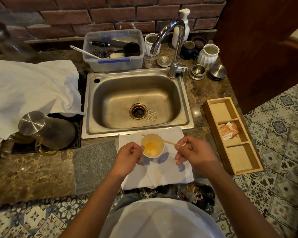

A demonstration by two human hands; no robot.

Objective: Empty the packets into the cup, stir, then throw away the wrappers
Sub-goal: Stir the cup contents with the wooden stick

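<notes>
A brick-backed kitchen counter of brown marble, seen from above, with a steel sink [138, 100] set into it and patterned tile floor below. In front of the sink a white cloth [172, 176] lies on the counter, and on it stands a small white cup [152, 145] holding a little orange liquid. The left hand [127, 157] is curled against the cup's left side, fingertips touching its wall to steady it. The right hand [193, 152] sits just right of the cup, thumb and forefinger pinched on the outer end of a thin wooden stick [169, 142]. The stick's long axis runs from that pinch up and leftward across the rim, so the far end lies over the cup's back edge; stirring would mean tipping that end down into the liquid, a job for the right hand. To the right, a wooden tray [213, 121] with 3 compartments holds orange packets [229, 130] in its middle section, well apart from both hands. A dark bin bag [194, 194] appears below the counter edge, near the person's body
</notes>
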